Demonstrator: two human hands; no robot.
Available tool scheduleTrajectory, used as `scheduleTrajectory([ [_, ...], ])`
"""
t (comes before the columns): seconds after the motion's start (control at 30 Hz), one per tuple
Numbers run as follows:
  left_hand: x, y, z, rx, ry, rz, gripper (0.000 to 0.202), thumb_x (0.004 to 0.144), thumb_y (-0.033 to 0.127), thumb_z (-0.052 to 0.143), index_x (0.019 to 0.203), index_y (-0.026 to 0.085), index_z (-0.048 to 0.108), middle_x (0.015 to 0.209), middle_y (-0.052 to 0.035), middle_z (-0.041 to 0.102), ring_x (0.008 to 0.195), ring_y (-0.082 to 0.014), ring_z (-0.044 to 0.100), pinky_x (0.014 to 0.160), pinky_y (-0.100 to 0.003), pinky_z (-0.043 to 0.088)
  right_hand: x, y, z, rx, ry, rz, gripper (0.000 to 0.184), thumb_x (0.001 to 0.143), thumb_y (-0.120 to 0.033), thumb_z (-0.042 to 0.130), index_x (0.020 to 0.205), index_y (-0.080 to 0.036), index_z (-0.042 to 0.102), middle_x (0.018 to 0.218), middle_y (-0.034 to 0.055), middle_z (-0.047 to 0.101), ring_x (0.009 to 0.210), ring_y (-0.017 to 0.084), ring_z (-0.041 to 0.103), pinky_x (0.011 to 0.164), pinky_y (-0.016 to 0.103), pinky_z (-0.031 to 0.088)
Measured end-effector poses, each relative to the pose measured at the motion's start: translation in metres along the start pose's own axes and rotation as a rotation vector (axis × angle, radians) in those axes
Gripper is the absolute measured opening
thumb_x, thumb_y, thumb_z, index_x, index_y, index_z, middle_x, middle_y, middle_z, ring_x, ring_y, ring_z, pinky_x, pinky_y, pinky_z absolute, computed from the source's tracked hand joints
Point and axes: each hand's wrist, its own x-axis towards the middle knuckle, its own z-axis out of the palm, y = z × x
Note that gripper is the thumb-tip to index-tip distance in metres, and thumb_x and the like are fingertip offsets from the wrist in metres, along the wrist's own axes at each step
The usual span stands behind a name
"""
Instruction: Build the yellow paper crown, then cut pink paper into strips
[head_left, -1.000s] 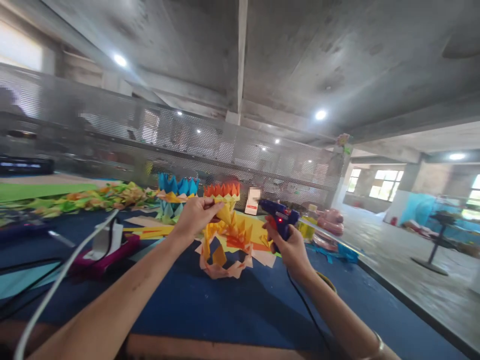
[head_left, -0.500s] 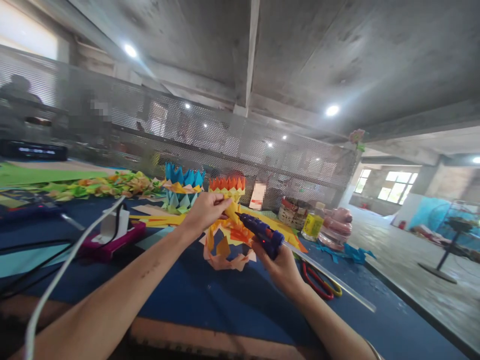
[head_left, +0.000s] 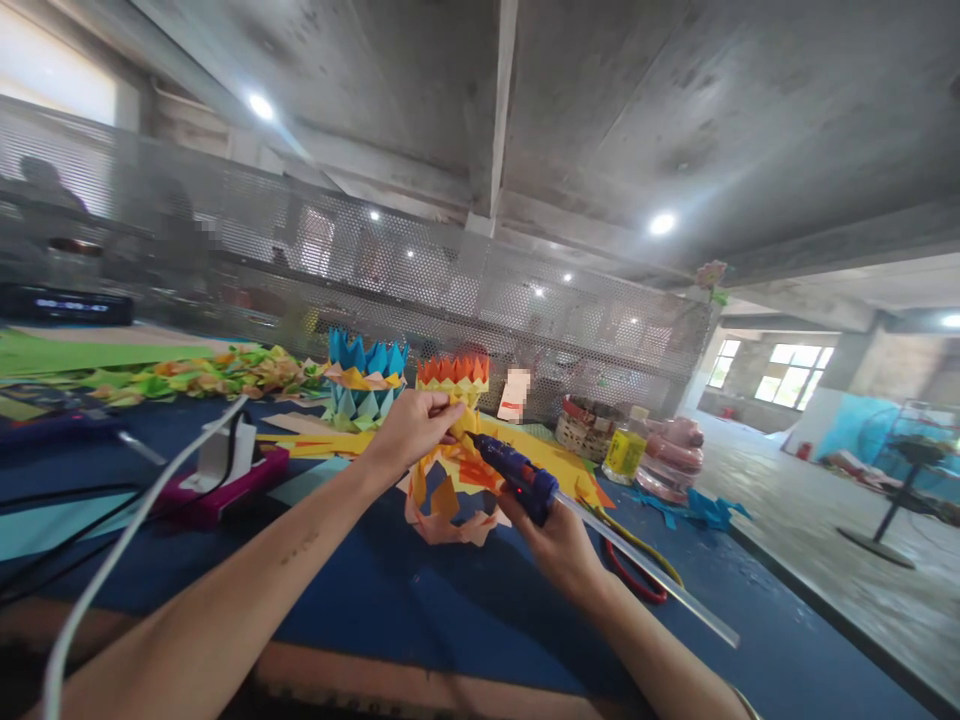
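Pinched between the fingers of my left hand (head_left: 416, 430) is a folded yellow paper piece (head_left: 466, 418). My right hand (head_left: 559, 545) is closed around a blue hot glue gun (head_left: 517, 470), with a long clear glue stick (head_left: 675, 590) sticking out of its rear. The gun's nozzle points at the yellow paper and is at or very close to it; whether they touch I cannot tell. Below my hands a ring of folded peach and orange paper (head_left: 450, 525) lies on the blue table. Behind stand an orange and yellow paper ring (head_left: 454, 373) and a blue one (head_left: 367, 352).
Red and yellow-handled scissors (head_left: 637, 580) lie right of my hand. A magenta power strip (head_left: 217, 490) with a white cable (head_left: 127, 540) stands left. Folded paper pieces (head_left: 247, 370) are heaped at the back left. A basket (head_left: 589, 425) and a yellow-labelled bottle (head_left: 626, 445) stand right.
The glue gun has shifted slightly left and down, its nozzle now nearer the yellow paper. Its glue stick has swung a little lower. My left hand has hardly moved.
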Motion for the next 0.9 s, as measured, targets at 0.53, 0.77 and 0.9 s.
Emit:
scheduleTrajectory([
  [0.53, 0.0011, 0.0023, -0.0029, -0.002, 0.031, -0.032, 0.019, 0.093, 0.031, 0.06, 0.098, 0.013, 0.063, 0.091, -0.0026, 0.067, 0.077, -0.0145, 0.065, 0.071, -0.033, 0.056, -0.0008, -0.0034, -0.0018, 0.003, -0.031, 0.025, 0.037, 0.084, -0.053, 0.055, 0.083, -0.018, 0.068, 0.076, 0.005, 0.069, 0.068, 0.019, 0.061, 0.066, 0.03, 0.05],
  [0.77, 0.0011, 0.0048, -0.0058, -0.025, 0.048, -0.036, 0.017, 0.093, 0.029, 0.06, 0.097, 0.013, 0.064, 0.091, -0.0027, 0.067, 0.077, -0.0142, 0.065, 0.071, -0.033, 0.056, -0.0011, -0.0026, -0.0018, -0.001, -0.04, 0.043, 0.037, 0.083, -0.053, 0.056, 0.083, -0.017, 0.068, 0.076, 0.0048, 0.068, 0.067, 0.019, 0.06, 0.065, 0.03, 0.049],
  [0.9, 0.0028, 0.002, -0.0067, -0.055, 0.076, 0.017, 0.02, 0.093, 0.03, 0.06, 0.103, 0.013, 0.063, 0.096, -0.0038, 0.066, 0.079, -0.0148, 0.065, 0.07, -0.033, 0.056, -0.0016, -0.0027, -0.0022, 0.003, -0.043, 0.049, 0.038, 0.083, -0.054, 0.056, 0.084, -0.017, 0.068, 0.077, 0.0048, 0.068, 0.069, 0.019, 0.061, 0.066, 0.03, 0.049],
])
